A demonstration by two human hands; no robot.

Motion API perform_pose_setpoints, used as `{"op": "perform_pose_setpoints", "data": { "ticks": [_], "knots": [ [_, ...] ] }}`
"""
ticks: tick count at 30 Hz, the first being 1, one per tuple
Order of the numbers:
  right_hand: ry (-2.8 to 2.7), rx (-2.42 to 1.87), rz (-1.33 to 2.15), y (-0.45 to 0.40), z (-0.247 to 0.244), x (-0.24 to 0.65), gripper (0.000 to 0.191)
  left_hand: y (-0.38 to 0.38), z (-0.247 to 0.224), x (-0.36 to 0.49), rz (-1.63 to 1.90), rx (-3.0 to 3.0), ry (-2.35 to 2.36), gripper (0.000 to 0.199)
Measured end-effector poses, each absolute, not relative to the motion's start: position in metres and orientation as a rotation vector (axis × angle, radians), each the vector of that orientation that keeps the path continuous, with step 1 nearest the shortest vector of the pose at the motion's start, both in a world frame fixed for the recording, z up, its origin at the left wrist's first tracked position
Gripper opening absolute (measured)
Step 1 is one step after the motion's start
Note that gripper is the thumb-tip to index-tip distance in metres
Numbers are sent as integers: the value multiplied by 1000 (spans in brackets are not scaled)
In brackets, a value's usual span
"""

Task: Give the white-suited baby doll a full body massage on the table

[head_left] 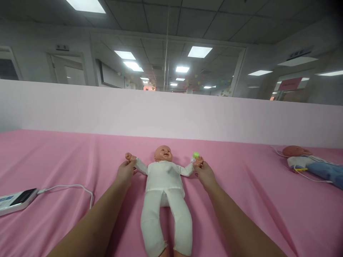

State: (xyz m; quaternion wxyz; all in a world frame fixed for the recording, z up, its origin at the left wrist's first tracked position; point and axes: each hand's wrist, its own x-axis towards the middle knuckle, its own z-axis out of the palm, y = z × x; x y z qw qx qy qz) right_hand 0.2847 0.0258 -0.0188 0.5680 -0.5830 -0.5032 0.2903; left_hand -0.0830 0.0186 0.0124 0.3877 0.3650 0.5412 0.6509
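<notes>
A baby doll [164, 178] in a white top and white trousers lies on its back, head toward the far side, arms stretched out to both sides. My left hand [126, 172] is closed around the doll's wrist on the left, just below its small plastic hand. On the other side my right hand [205, 175] grips the doll's hand and wrist. A round bright green piece [196, 155] shows right behind that doll hand; whether it is fixed to the wrist I cannot tell. The doll's feet are cut off by the lower edge.
Pink cloth [241, 207] covers the table, with a low white partition [160, 114] behind it. At the left lies a white handheld device [18, 201] with a white cable [66, 185]. A second doll [316, 166] in blue and white, with a thin tube, lies far right.
</notes>
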Motion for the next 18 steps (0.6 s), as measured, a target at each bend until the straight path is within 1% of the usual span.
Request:
{"op": "perform_pose_setpoints", "data": {
  "ticks": [3, 7, 10, 12, 14, 16, 18],
  "knots": [
    [-1400, -1256, 602, 9, -4, 266, 49, 3, 20, -72, 1545, 1350, 1497, 29],
    [-1863, -1111, 508, -17, 13, 240, 35, -14, 27, -49, 1321, 1917, 1580, 24],
    [-2085, -1108, 398, -28, 20, 229, 33, -20, 26, -34, 1078, 2232, 1591, 26],
    [-2144, -1133, 404, -32, 21, 224, 30, -21, 24, -29, 997, 2316, 1593, 26],
    [-2143, -1145, 425, -32, 19, 222, 28, -20, 23, -28, 1007, 2318, 1596, 25],
    [-2072, -1131, 475, -29, 14, 223, 30, -17, 21, -32, 1057, 2233, 1591, 24],
    [-1921, -1114, 623, -21, 8, 229, 33, -10, 19, -42, 1159, 2023, 1563, 26]
  ]
}}
